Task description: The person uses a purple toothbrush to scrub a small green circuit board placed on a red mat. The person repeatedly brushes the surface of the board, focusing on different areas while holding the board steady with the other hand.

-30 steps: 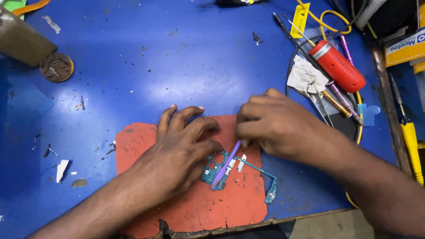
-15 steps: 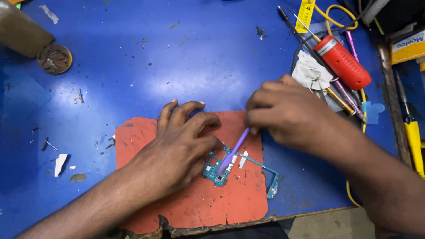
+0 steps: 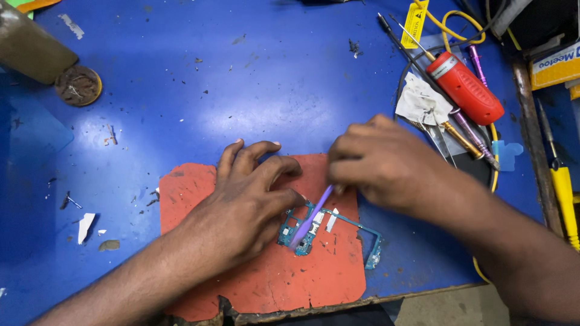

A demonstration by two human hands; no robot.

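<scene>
A small teal circuit board [image 3: 338, 224] lies on an orange mat [image 3: 278, 278] near the blue table's front edge. My left hand [image 3: 241, 199] rests flat on the mat, its fingertips pressing the board's left end. My right hand [image 3: 380, 163] grips a thin purple tool [image 3: 311, 218], whose tip touches the board's left part. The upper end of the tool is hidden inside my fingers.
A red-handled tool [image 3: 465, 87], several thin screwdrivers [image 3: 477, 136], a crumpled white cloth [image 3: 423, 102] and a yellow cable [image 3: 453, 21] lie at the back right. A yellow-handled tool [image 3: 563, 193] lies at the right edge. A round dirty tin [image 3: 78, 86] sits far left.
My right hand has shifted slightly with the purple tool, which keeps working on the board. My left hand stays pressed on the board. The view has drifted a little.
</scene>
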